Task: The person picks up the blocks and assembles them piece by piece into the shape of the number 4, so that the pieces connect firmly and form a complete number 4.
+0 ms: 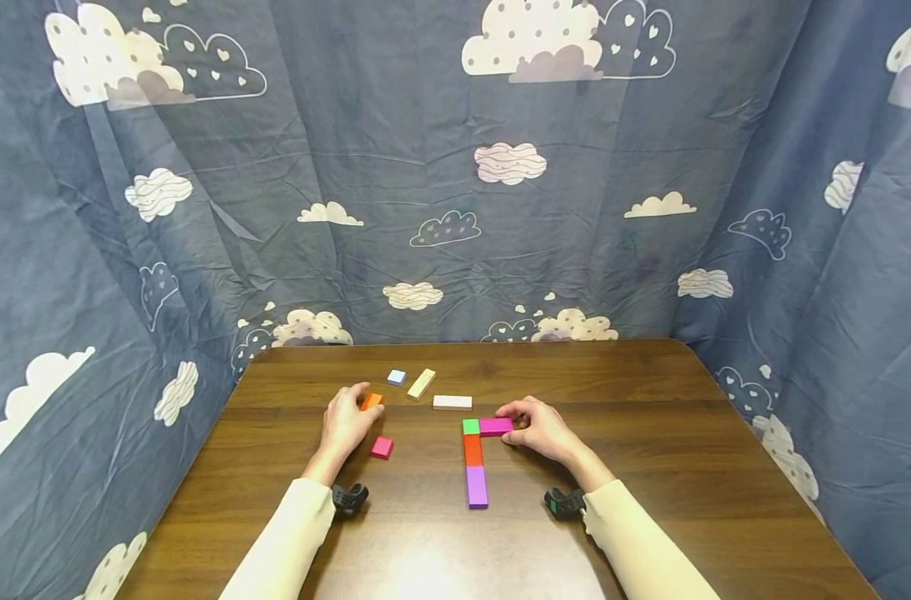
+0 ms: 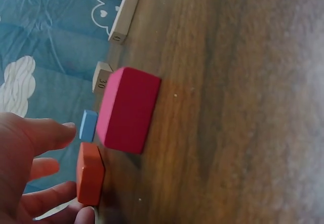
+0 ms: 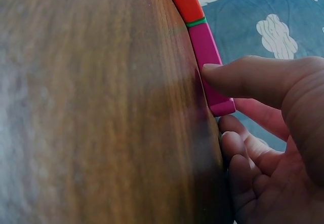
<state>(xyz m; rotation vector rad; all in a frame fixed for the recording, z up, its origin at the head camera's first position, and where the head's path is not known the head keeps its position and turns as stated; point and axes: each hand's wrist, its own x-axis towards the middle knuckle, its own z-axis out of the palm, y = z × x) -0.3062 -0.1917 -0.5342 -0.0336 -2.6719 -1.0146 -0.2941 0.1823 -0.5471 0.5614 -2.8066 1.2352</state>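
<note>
My right hand (image 1: 543, 429) pinches the magenta block (image 1: 495, 427) near its right end, the thumb along its near side in the right wrist view. That block's left end meets a small green block (image 1: 471, 427). Below the green one, a red block (image 1: 473, 451) and a purple block (image 1: 477, 487) continue in a column. Over on the left, my left hand (image 1: 345, 421) spreads thumb and fingers around an orange block (image 1: 372, 402); in the left wrist view the thumb stands apart from it. A pinkish-red block (image 1: 382, 447) lies just right of that hand.
Behind the column lies a white block (image 1: 452, 402). A pale yellow block (image 1: 421, 384) and a small light blue block (image 1: 397, 377) rest farther back on the wooden table (image 1: 650, 450). A blue cloud-patterned curtain (image 1: 395, 108) hangs behind the table and along its sides.
</note>
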